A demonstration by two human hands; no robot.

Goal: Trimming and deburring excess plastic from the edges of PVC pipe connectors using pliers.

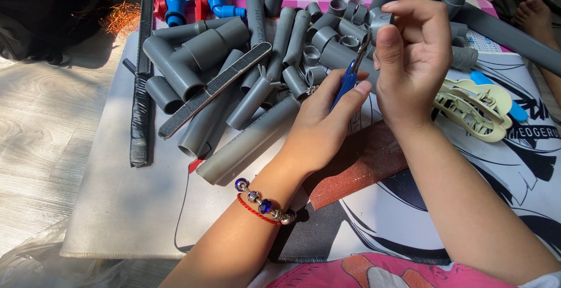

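Right hand [412,60] pinches a grey pipe ring [378,20] at its fingertips; left hand [327,115] grips blue-handled pliers [349,80] beneath it

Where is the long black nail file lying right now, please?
In the head view, the nail file lies left of centre, slanting across the grey pipe pieces, to the left of the left hand holding the blue-handled tool.

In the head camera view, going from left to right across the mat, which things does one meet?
Black wrapped bar → long nail file → left hand holding the blue-handled tool → right hand holding a small grey pipe ring → cream hair claw clip.
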